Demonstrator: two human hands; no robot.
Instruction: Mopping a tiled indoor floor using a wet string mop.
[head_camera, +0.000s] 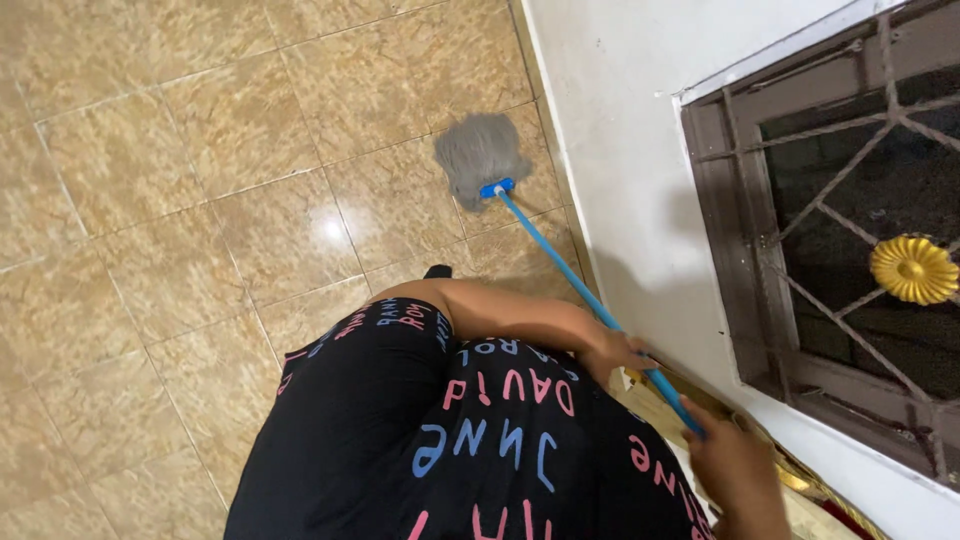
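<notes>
Both hands are on the long, thin blue mop handle (570, 272), which runs diagonally from the lower right of the frame up toward the centre top. The left hand (612, 352) sits higher along the pole, right of centre, its fingers curled around it. The right hand (732, 462) is lower down, near the bottom right edge, wrapped over the end of the pole with the fingers closed on it, though from this angle only the back of that hand shows and the exact fingertip placement is hard to make out.

At the far end of the handle, a blue plastic clamp (496, 187) joins it to the grey stringy mop head (478, 150), which lies flat on the floor in the upper middle of the frame, just beside the base of the wall. The floor is of glossy beige marbled tiles (180, 200), with a bright spot of reflected light left of centre.

The person's black garment with pink and blue lettering (440, 440) fills the bottom centre. To the right stands a white plastered wall (630, 130), and in the upper right a dark brown window frame with a metal grille (800, 200) bearing a gold flower-shaped ornament (913, 268).
</notes>
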